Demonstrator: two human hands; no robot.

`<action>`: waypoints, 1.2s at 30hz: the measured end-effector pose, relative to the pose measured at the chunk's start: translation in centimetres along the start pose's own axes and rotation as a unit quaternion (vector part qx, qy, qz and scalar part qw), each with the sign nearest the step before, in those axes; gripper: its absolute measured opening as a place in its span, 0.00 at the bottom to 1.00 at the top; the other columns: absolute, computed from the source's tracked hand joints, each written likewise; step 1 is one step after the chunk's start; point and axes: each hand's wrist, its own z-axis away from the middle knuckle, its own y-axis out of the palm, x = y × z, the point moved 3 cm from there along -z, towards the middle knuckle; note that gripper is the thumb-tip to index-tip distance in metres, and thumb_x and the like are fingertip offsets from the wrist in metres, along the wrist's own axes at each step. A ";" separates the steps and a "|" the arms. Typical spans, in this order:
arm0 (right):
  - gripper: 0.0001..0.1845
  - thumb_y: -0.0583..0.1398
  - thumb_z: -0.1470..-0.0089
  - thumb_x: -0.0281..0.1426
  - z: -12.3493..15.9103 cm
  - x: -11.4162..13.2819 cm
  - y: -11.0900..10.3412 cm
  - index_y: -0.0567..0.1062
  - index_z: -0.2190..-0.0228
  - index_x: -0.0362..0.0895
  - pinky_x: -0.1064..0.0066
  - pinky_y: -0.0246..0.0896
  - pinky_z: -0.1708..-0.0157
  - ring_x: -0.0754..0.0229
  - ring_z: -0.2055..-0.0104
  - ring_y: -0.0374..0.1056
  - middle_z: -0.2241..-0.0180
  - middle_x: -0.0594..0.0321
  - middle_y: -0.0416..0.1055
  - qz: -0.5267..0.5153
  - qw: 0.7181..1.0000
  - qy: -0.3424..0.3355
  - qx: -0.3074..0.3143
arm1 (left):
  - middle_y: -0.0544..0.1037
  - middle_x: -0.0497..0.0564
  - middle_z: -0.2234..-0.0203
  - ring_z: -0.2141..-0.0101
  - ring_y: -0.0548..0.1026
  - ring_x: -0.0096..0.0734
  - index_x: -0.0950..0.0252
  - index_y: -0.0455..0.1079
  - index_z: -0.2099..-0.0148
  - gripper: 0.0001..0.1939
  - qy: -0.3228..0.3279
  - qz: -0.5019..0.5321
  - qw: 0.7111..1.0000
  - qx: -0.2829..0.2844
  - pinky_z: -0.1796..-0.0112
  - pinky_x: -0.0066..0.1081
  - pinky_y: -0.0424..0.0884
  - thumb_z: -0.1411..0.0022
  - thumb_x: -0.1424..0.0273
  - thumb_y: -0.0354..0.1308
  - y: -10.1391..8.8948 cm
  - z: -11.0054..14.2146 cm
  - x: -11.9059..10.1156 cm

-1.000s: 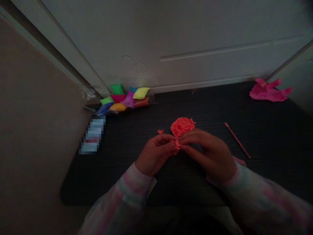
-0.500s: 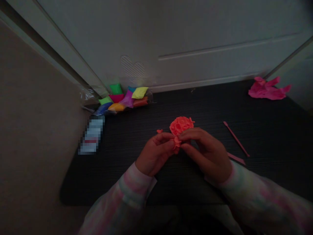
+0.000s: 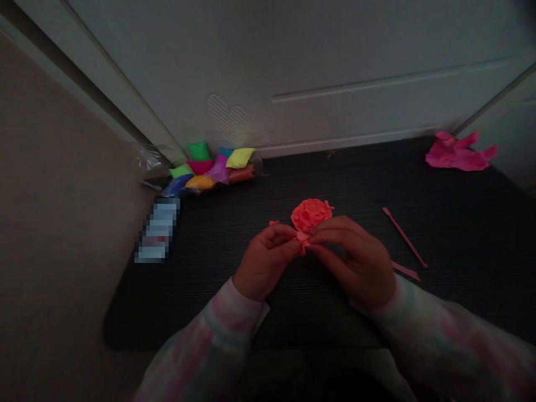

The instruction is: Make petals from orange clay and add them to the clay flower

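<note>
1. Clay piece (image 3: 303, 240) is sitting slightly higher between the left hand (image 3: 264, 259) and right hand (image 3: 360, 262) than half a second ago.
2. Left hand is pinching its left side; right hand is pinching its right edge between thumb and finger.
3. Ruffled clay lump (image 3: 312, 212) is resting just beyond both hands' fingertips; contact unclear.
4. Pink stick (image 3: 405, 237) is lying right of the right hand, apart.

We saw a matt, clay-like ruffled piece (image 3: 312, 211), finely grooved dark bench (image 3: 201, 245), shiny clear plastic wrapping (image 3: 151, 160) and cloth sleeves (image 3: 435, 324).
</note>
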 end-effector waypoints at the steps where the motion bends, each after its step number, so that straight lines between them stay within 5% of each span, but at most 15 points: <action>1: 0.07 0.57 0.53 0.20 0.0 0.0 0.0 0.70 0.70 0.43 0.69 0.63 0.66 0.63 0.67 0.65 0.71 0.62 0.69 -0.005 1.000 0.007 0.003 | 0.76 0.45 0.79 0.76 0.72 0.19 0.67 0.72 0.73 0.06 0.004 -0.003 1.000 0.001 0.71 0.20 0.67 0.57 0.78 0.63 0.0 0.0 0.0; 18: 0.05 0.59 0.53 0.23 -0.1 -1.0 0.1 0.71 0.73 0.45 0.67 0.62 0.65 0.61 0.67 0.66 0.72 0.64 0.69 -0.105 0.989 0.105 0.009 | 0.76 0.45 0.76 0.74 0.72 0.20 0.64 0.74 0.70 0.06 0.020 -0.007 1.000 0.007 0.70 0.21 0.68 0.56 0.75 0.63 0.3 0.2 -0.4; 25: 0.03 0.60 0.54 0.25 -0.5 -1.6 -0.2 0.71 0.75 0.45 0.71 0.63 0.65 0.64 0.67 0.66 0.73 0.65 0.69 -0.294 0.930 0.210 0.075 | 0.78 0.44 0.75 0.72 0.73 0.22 0.59 0.75 0.71 0.06 0.069 -0.104 0.992 0.018 0.67 0.23 0.68 0.55 0.74 0.63 0.0 0.6 -1.1; 30: 0.03 0.60 0.55 0.25 -0.5 -1.4 0.0 0.72 0.75 0.44 0.73 0.62 0.66 0.66 0.68 0.65 0.73 0.66 0.69 -0.324 0.907 0.239 0.124 | 0.78 0.45 0.73 0.68 0.73 0.25 0.59 0.76 0.71 0.06 0.149 -0.229 0.962 0.027 0.63 0.24 0.67 0.54 0.75 0.63 -0.3 0.9 -1.9; 36: 0.02 0.61 0.55 0.28 -0.3 -1.3 0.1 0.72 0.77 0.44 0.74 0.64 0.71 0.66 0.72 0.66 0.76 0.66 0.69 -0.355 0.886 0.274 0.120 | 0.78 0.46 0.73 0.69 0.74 0.27 0.58 0.76 0.70 0.08 0.159 -0.270 0.950 0.018 0.65 0.26 0.68 0.54 0.75 0.62 -0.4 1.3 -2.0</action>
